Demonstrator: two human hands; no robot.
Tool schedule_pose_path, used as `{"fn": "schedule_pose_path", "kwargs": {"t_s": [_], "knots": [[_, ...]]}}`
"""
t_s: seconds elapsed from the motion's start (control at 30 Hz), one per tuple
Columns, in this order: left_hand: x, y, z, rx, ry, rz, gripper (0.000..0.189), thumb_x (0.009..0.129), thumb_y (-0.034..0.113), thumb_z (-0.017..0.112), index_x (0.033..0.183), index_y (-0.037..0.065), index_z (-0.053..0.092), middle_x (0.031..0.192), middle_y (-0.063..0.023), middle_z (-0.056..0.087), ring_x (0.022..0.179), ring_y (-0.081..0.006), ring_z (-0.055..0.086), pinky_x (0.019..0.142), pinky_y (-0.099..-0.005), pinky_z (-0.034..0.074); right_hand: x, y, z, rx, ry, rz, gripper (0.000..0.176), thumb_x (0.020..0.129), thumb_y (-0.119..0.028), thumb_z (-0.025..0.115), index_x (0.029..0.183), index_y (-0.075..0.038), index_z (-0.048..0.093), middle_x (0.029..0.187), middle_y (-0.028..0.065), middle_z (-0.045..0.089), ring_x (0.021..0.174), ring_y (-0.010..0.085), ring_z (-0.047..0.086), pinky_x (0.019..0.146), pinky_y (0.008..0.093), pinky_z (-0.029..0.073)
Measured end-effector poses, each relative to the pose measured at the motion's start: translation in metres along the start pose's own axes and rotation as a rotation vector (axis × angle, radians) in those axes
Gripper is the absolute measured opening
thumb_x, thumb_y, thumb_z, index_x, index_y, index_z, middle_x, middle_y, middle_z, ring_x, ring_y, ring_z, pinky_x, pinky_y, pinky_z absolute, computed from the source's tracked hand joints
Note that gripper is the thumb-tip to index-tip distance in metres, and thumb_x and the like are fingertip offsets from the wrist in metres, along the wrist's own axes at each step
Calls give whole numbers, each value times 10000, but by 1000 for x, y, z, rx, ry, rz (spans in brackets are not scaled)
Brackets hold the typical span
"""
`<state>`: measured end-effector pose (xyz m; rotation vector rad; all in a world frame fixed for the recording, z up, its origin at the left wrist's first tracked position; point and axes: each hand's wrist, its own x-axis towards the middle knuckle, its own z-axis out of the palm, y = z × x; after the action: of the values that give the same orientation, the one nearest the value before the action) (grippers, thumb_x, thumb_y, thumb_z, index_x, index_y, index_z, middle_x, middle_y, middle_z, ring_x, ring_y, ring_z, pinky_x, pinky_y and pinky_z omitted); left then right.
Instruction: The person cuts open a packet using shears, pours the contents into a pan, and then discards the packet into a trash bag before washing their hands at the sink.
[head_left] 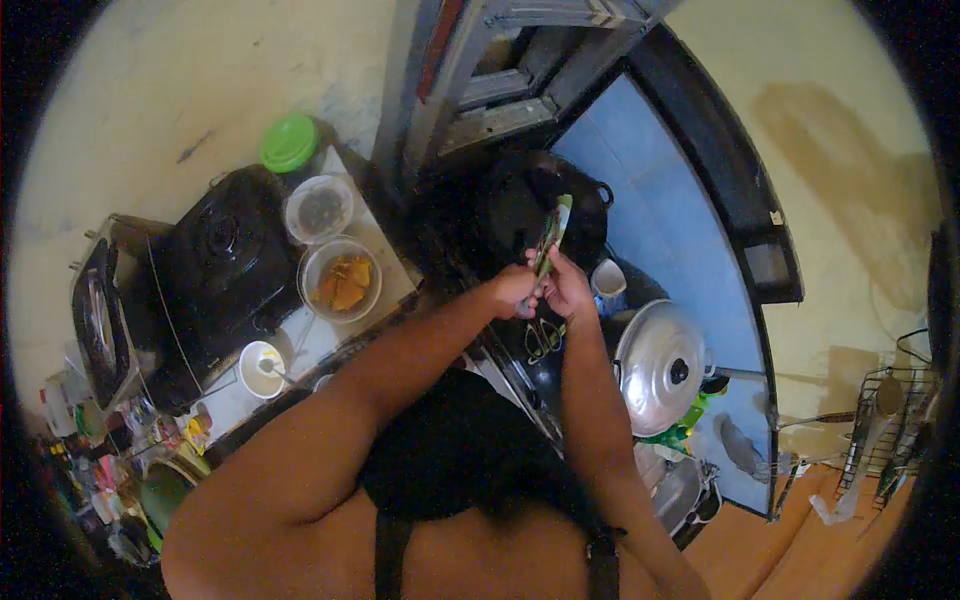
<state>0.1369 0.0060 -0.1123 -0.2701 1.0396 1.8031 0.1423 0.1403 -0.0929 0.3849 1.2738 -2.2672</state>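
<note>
L hand [514,292] & R hand [569,287] both round green pkt [554,228], nr blk pan [512,208]

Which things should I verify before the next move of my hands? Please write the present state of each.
1. Green packet gripped by left hand and right hand: ok.
2. Packet's far end pointing toward the dark pan: ok.
3. Packet cut open: cannot tell, too small.
4. Heat under the pan: cannot tell, no flame visible.
5. Lid seated on the silver pot: cannot tell, its rim is partly hidden.
</note>
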Motion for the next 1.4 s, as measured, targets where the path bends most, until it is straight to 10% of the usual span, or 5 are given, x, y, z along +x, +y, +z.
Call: {"fn": "schedule_pose_path", "kwargs": {"t_s": [0.3, 1.0, 1.2, 1.33, 1.4], "knots": [[-11, -13, 11, 9, 124, 126, 264, 867, 355, 408, 810, 103, 462, 569, 0, 417, 411, -109, 350, 380, -274, 330, 37, 21, -6, -154, 437, -67, 233, 820, -264, 555, 808, -32, 539, 618, 42, 520, 425, 130, 430, 379, 259, 355], [-21, -20, 14, 337, 134, 275, 303, 899, 266, 335, 917, -2, 477, 653, -109, 557, 393, -152, 473, 390, -291, 415, 50, -19, 6, -574, 717, -166, 258, 769, -205, 614, 873, 28, 580, 748, 89, 562, 610, 186, 508, 556, 338, 417], [-31, -22, 15, 144, 116, 203, 289, 884, 318, 395, 926, 53, 500, 682, -64, 521, 443, -120, 410, 389, -259, 369, 136, 27, -152, -970, 612, -370, 282, 760, -219, 619, 869, 40, 598, 746, 95, 568, 615, 178, 505, 567, 331, 413], [-26, -28, 13, -91, -1, 122, 255, 879, 300, 411, 927, 67, 503, 682, -52, 500, 454, -115, 400, 377, -251, 341, 69, -6, -47, -936, 630, -127, 294, 767, -268, 615, 857, 12, 596, 717, 98, 570, 609, 192, 516, 565, 334, 417], [-21, -24, 9, -93, -21, 195, 160, 859, 201, 419, 839, 76, 516, 593, -23, 468, 432, -130, 426, 353, -269, 329, 30, -11, -2, -194, 500, 56, 298, 780, -326, 595, 823, -31, 588, 678, 75, 573, 586, 192, 531, 538, 327, 438]]}}
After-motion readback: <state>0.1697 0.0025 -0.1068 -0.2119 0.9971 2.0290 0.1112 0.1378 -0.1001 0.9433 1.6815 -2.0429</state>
